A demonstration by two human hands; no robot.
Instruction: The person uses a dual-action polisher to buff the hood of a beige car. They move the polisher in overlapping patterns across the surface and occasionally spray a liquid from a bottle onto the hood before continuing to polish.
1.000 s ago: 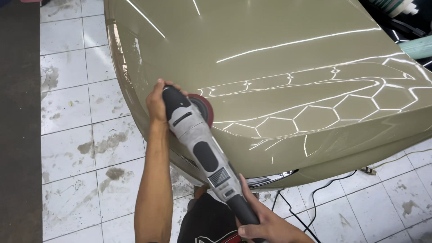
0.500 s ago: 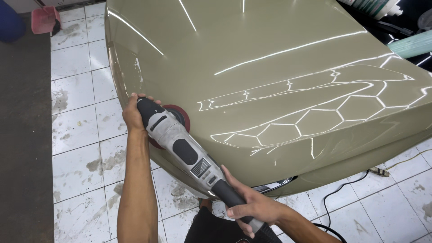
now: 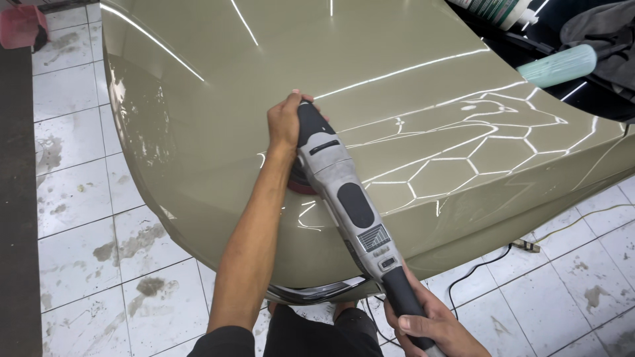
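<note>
A grey and black electric polisher [image 3: 350, 205] lies across a glossy olive-green car panel [image 3: 278, 73], its red pad [image 3: 301, 187] pressed on the paint. My left hand [image 3: 284, 122] grips the black head of the polisher from above. My right hand [image 3: 430, 327] holds the black rear handle near the bottom edge of the view. Bright lines of ceiling light in a honeycomb pattern reflect off the panel to the right of the tool.
White floor tiles [image 3: 86, 251] with wet grey stains surround the car. A black power cord [image 3: 483, 268] trails on the floor at the right. A pink bucket [image 3: 23, 26] stands at the top left. A pale green cylinder [image 3: 559, 66] and dark cloth [image 3: 602, 30] lie at the top right.
The polisher and both my hands have moved up and to the right across the panel, away from its left edge. The view has shifted with them.
</note>
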